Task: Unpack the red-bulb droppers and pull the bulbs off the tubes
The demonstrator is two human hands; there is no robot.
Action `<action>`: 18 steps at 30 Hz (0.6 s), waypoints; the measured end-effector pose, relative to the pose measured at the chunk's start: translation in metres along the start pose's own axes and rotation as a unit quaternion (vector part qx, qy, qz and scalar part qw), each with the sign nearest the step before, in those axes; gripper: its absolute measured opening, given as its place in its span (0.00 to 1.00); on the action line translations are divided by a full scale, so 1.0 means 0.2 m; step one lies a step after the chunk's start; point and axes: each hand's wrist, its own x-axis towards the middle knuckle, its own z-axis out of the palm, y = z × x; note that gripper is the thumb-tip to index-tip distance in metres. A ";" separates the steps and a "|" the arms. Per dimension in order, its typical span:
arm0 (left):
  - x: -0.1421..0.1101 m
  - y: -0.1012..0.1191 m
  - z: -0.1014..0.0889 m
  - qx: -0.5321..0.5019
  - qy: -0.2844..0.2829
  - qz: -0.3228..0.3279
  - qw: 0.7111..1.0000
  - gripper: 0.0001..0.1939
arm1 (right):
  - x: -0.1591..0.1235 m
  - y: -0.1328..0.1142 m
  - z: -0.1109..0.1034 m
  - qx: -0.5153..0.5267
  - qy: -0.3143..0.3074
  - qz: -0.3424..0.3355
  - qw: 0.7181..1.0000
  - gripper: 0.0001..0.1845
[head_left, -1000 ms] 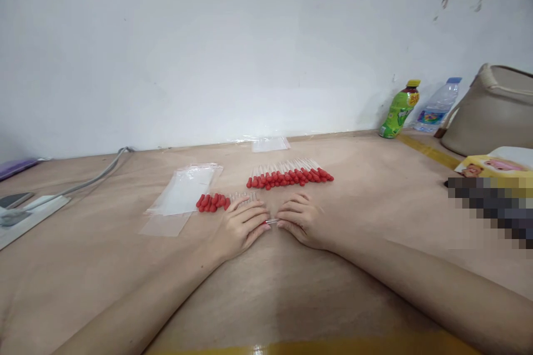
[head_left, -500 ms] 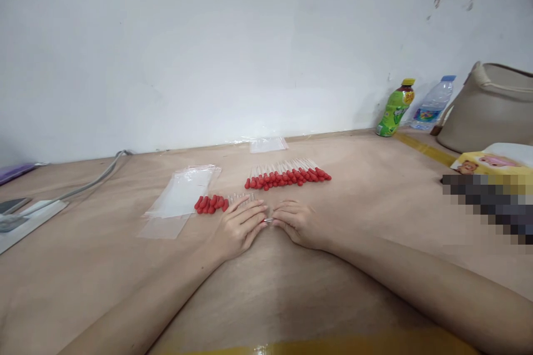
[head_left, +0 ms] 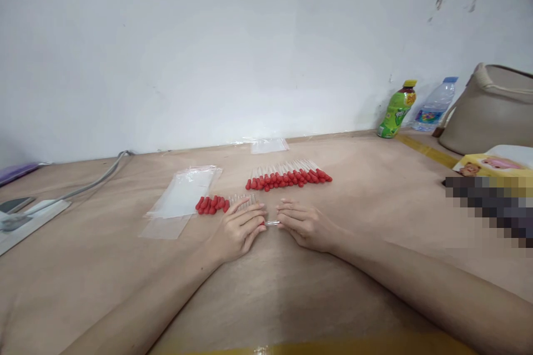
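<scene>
A slender, clear, smooth-looking tube (head_left: 272,223) bridges the gap between the two hands, low over the brown counter (head_left: 375,199); the left hand (head_left: 244,228) has a narrow grip at one end, where a small red bulb (head_left: 262,223) shows at the fingertips; the right hand (head_left: 307,226) has a narrow grip on the other end; whether the tube is seated in the bulb I cannot tell, as fingers hide the joint. The likeliest trouble is slipping: so smooth a stem could slide through the right fingertips under pressure; a push out of line might bend it, or crack it if brittle. The left hand also sits close against some loose clear tubes (head_left: 245,197) and a cluster of short red bulbs (head_left: 211,205); a careless swing could roll them toward the flat transparent plastic bags (head_left: 183,191); the row of red-ended, pale-stemmed pieces (head_left: 287,179) beyond seems safer, though a forward sweep could break its line.
</scene>
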 end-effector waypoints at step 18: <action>-0.05 -0.35 -0.28 0.060 0.028 -0.389 0.919 0.16 | 0.04 -0.01 0.02 -0.046 0.002 0.184 0.982 0.13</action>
